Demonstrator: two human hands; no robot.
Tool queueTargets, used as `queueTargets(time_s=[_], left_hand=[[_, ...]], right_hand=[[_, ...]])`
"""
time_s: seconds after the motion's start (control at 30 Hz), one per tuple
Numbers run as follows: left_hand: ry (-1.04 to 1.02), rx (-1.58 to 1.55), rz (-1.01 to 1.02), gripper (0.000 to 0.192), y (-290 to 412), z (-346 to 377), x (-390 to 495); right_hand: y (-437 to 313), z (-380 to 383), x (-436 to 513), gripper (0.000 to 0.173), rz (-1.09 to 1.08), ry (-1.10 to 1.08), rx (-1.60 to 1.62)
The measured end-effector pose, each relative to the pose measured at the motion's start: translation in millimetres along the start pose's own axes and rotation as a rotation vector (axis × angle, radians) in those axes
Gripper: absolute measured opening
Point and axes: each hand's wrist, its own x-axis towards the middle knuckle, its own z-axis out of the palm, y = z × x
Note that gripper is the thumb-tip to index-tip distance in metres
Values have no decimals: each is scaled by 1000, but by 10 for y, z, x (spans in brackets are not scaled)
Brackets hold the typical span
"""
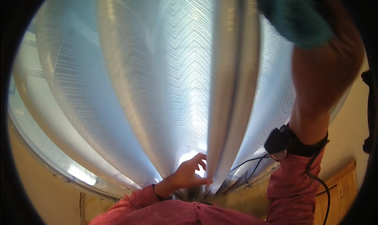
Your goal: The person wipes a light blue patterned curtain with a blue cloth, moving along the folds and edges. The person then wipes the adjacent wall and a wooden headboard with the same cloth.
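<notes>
A tall sheet of pale, translucent, chevron-patterned material [186, 86], apparently a sheer curtain, hangs in long rounded folds before me. Low in the middle is my left hand [189, 171]. Its thumb and fingers are spread into a C, with the tips against the edge of a thick fold [230, 86]; no firm grip shows. My right arm reaches up at the right. At its end my right hand [345, 39] is wrapped on a blurred teal object [304, 21], close in front of the sheet. Blur and shadow hide what this object is and most of my right fingers.
A black strapped device [277, 143] sits on my right wrist, and a black cable [326, 192] runs down from it. Thin wires cross the lower folds. At lower right stands wooden furniture [338, 195] against a yellowish wall [339, 148]. Bright light shines through behind the sheet.
</notes>
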Motion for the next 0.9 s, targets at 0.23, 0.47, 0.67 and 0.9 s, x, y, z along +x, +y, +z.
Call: queueTargets(time_s=[0.23, 0.47, 0.67, 0.9], left_hand=[[187, 98, -35, 32, -69, -149, 98], [24, -675, -87, 36, -649, -209, -58], [-21, -530, 127, 40, -550, 116, -43], [247, -461, -264, 46, -640, -355, -192]], right_hand=[[-579, 840, -1049, 25, 3, -767, -48], [-754, 170, -590, 29, 315, -746, 392], [-768, 586, -201, 23, 25, -369, 45], [-807, 451, -2250, 17, 287, -1181, 193]])
